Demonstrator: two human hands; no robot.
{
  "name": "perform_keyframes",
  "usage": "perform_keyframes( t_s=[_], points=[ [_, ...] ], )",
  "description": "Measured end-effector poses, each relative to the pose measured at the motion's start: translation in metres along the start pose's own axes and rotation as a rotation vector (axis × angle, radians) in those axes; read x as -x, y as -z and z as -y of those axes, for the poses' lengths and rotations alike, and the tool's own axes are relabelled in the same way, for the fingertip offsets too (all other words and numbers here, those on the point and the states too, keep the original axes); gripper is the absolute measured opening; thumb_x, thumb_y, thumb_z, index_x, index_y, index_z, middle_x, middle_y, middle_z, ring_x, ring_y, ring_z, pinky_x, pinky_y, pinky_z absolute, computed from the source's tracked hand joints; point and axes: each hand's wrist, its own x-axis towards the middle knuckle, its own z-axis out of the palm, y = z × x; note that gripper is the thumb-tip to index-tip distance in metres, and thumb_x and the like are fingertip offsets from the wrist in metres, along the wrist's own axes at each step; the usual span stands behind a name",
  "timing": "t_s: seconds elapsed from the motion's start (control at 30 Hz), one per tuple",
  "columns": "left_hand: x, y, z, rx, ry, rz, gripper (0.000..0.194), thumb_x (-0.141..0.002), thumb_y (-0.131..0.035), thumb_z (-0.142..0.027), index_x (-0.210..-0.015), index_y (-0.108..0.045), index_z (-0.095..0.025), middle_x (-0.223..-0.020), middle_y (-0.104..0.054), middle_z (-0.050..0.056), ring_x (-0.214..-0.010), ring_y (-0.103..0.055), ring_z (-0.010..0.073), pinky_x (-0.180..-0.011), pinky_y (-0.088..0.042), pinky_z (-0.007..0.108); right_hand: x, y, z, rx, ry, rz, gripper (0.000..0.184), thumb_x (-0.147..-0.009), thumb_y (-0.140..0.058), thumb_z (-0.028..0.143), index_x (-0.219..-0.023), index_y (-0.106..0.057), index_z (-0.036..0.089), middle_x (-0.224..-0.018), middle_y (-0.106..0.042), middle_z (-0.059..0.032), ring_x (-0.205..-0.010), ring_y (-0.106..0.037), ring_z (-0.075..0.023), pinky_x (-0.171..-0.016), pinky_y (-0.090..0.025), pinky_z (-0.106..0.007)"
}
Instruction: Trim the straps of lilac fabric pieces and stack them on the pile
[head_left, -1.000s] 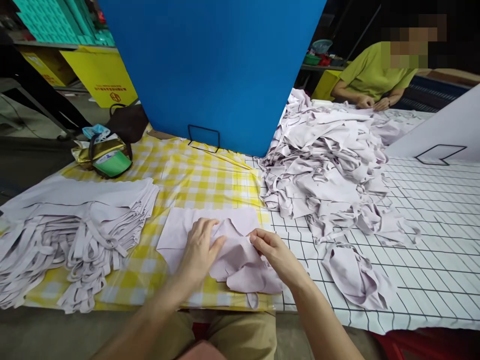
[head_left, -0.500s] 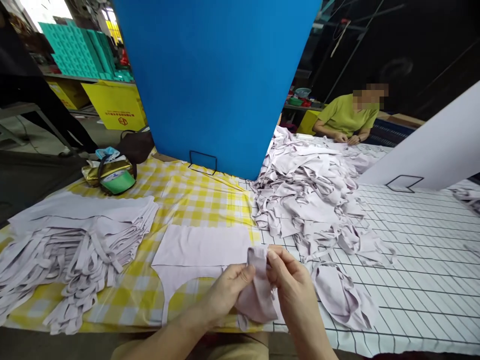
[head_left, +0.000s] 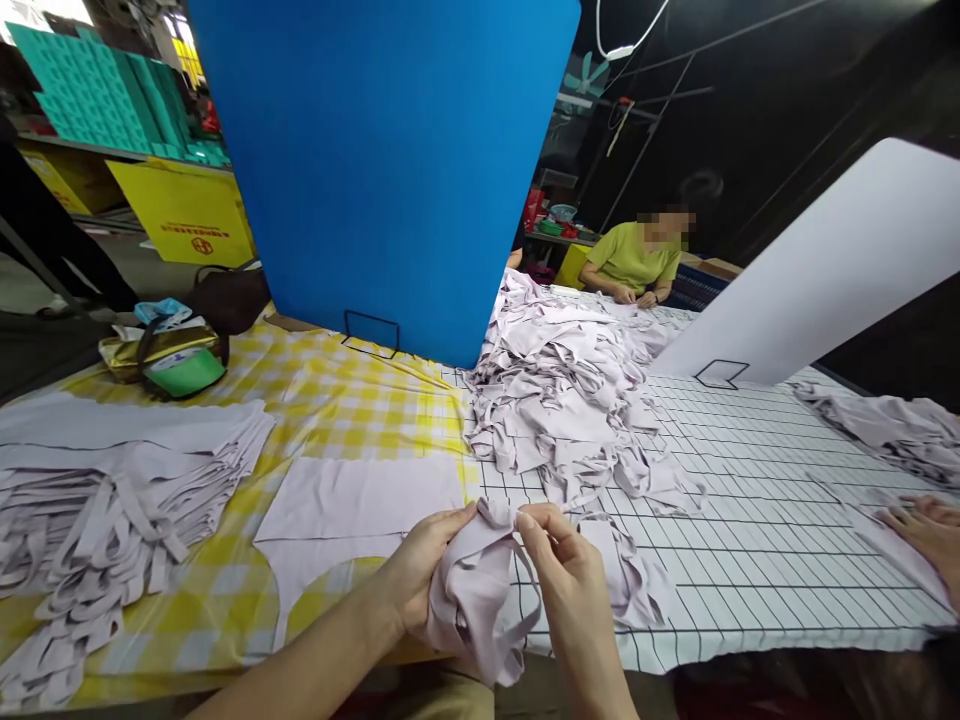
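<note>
At the near edge of the bench (head_left: 750, 590), a crumpled garment (head_left: 476, 600), not yet flat, is grasped by the fingers (head_left: 534, 537) of the left hand (head_left: 420, 568) and right hand (head_left: 570, 565). Beyond, one flat piece (head_left: 360, 500) is laid; leftward, a stack (head_left: 172, 440) is formed. The far heap (head_left: 562, 400) is judged outstanding.

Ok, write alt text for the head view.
Left hand and right hand hold bunched pale cloth at a table. To the left lie a flat piece and a stack; beyond, a loose heap beside a blue panel.
</note>
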Motion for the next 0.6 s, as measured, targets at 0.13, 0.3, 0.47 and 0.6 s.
perform_keyframes(
  t_s=[0.13,0.3,0.47,0.6],
  points=[
    [0.005,0.0,0.0,-0.01,0.052,0.042,0.025,-0.078,-0.064,-0.033,-0.075,-0.062,-0.009,-0.062,-0.063,0.005,-0.051,-0.057,0.0123,-0.054,-0.046,0.022,0.002,0.006,-0.011,0.09,0.027,0.027,0.028,-0.083,-0.051,0.042,-0.067,-0.057,0.019,-0.072,-0.056,-0.003,-0.069,-0.05,-0.0169,-0.059,-0.04,-0.026],
    [0.006,-0.002,-0.023,-0.204,0.1,0.027,0.017,-0.074,-0.067,-0.021,-0.066,-0.061,-0.007,-0.057,-0.064,0.006,-0.049,-0.059,0.0132,-0.05,-0.048,0.021,-0.006,0.049,-0.056,0.359,0.04,-0.127,0.026,-0.08,-0.05,0.042,-0.085,-0.061,0.019,-0.088,-0.062,-0.0069,-0.077,-0.055,-0.0204,-0.062,-0.042,-0.03],
    [0.016,-0.016,-0.071,-0.369,0.008,0.037,0.013,-0.077,-0.062,-0.017,-0.067,-0.063,-0.009,-0.058,-0.065,0.006,-0.048,-0.059,0.0125,-0.048,-0.049,0.02,-0.021,0.138,-0.117,0.735,-0.087,-0.53,0.036,-0.072,-0.046,0.039,-0.092,-0.062,0.014,-0.097,-0.06,-0.0167,-0.092,-0.053,-0.0314,-0.076,-0.042,-0.045],
    [0.027,-0.008,-0.093,-0.506,-0.082,0.064,0.017,-0.075,-0.063,-0.022,-0.063,-0.063,-0.01,-0.055,-0.064,0.006,-0.048,-0.059,0.0138,-0.047,-0.048,0.021,-0.025,0.178,-0.144,0.779,-0.183,-0.544,0.036,-0.066,-0.045,0.04,-0.081,-0.065,0.015,-0.091,-0.062,-0.0184,-0.089,-0.055,-0.0351,-0.076,-0.041,-0.051]
  ],
)
